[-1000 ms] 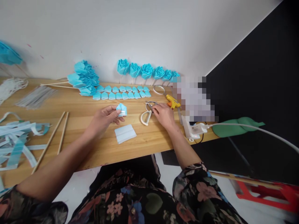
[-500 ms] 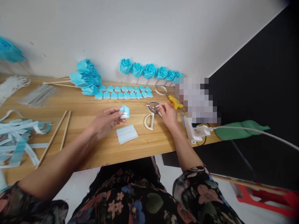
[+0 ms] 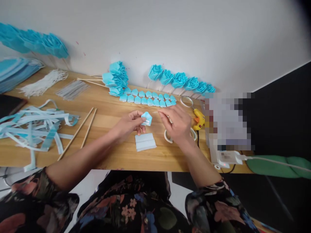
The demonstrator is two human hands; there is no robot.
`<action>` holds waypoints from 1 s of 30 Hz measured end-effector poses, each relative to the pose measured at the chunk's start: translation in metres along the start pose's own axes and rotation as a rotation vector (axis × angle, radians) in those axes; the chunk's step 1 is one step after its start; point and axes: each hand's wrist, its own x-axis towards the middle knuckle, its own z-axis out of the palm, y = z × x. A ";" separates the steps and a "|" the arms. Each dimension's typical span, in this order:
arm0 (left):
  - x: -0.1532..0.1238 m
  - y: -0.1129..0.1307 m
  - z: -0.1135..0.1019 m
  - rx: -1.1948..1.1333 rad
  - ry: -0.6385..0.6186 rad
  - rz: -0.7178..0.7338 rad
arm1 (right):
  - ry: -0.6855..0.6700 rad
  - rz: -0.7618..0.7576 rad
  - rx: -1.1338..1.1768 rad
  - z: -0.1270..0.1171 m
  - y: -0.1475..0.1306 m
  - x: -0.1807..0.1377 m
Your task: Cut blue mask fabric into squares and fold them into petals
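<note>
My left hand (image 3: 134, 123) pinches a folded blue petal (image 3: 146, 118) of mask-like fabric, with short white strips on its lower part. My right hand (image 3: 176, 123) is closed, thumb against forefinger, on a thin white strip (image 3: 155, 112) whose tip points toward the petal without touching it. Under my right hand lies a white ring like a tape roll (image 3: 168, 137), largely covered by the hand. A pale blue pleated fabric piece (image 3: 145, 142) rests on the table just below my left hand. Beyond both hands, finished petals (image 3: 143, 101) stand in two rows.
Blue fabric flowers (image 3: 179, 80) line the wall, and a bunch of them (image 3: 116, 79) lies left of the petals. At right are a yellow glue gun (image 3: 199, 119) and a power strip (image 3: 227, 158). Cut strips (image 3: 36, 126) and wooden sticks (image 3: 77, 133) lie left.
The view has swung left, so the table contents appear farther right. My right hand has come away from the scissors and ring toward the petal, holding a thin white strip.
</note>
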 end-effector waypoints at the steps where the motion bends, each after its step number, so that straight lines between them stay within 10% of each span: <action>1: 0.000 0.000 0.000 0.004 -0.010 0.006 | 0.017 -0.036 -0.030 0.004 0.002 0.000; 9: -0.003 0.005 0.003 0.082 -0.033 -0.039 | 0.108 -0.315 -0.237 0.020 0.013 -0.015; 30: -0.001 0.001 0.000 0.094 -0.035 -0.041 | 0.084 -0.355 -0.354 0.022 0.013 -0.014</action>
